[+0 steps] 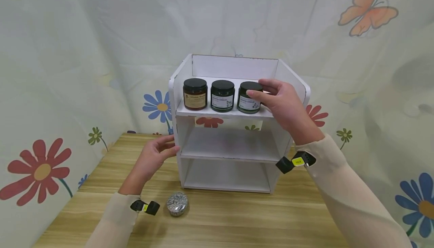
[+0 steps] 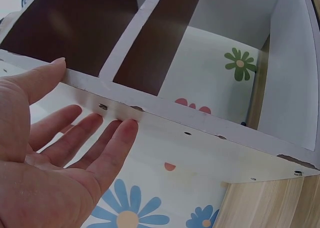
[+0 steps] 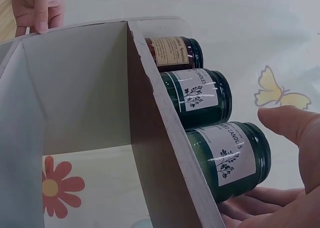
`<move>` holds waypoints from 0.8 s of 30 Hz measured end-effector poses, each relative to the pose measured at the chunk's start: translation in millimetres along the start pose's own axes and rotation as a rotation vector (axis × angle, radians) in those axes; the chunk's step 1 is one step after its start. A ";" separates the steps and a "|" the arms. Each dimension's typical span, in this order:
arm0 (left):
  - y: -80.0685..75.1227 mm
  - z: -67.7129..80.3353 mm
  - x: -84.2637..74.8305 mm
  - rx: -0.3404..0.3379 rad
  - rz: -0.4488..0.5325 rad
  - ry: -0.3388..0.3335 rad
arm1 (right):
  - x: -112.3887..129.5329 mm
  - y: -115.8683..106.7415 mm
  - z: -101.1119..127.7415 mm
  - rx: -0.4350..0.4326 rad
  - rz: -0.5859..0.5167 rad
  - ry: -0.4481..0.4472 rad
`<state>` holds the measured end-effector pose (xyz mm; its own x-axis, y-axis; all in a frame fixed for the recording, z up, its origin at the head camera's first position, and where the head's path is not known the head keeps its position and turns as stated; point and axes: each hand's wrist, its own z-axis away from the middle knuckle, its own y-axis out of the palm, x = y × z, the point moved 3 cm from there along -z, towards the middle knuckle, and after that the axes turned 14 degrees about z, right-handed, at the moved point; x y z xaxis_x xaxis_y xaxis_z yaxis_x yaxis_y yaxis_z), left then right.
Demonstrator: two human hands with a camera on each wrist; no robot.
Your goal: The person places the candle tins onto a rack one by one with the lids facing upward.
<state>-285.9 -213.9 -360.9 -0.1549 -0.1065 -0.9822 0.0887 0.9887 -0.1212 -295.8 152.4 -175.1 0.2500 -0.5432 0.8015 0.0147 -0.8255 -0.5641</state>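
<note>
Presently the right hand loosely cups the rightmost dark-green glass candle jar on the white wooden shelf unit's top tier, while the left hand, fingers relaxed, steadies its side; best keep that bracing and grip below the lid.

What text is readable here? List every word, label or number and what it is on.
"CANDLES", with a tree picture: label of the right green jar.
Middle green jar: same label, words blurred.
Brown jar: tan label, too small to read.
Yellow wrist-band tags: unreadable.
Silver tin: pattern only.
</note>
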 end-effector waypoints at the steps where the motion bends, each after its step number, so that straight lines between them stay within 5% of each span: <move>1: -0.1 -0.1 0.1 0.002 -0.002 0.003 | -0.4 -0.3 1.7 -0.003 0.002 -0.003; 24: 1.4 -0.3 2.9 -0.012 0.004 0.001 | -12.7 0.4 43.1 -0.073 -0.110 -0.066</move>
<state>-286.6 -212.8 -363.8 -0.1558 -0.1026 -0.9824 0.0770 0.9903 -0.1157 -257.3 165.6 -194.0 0.3144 -0.4400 0.8412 -0.0242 -0.8895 -0.4562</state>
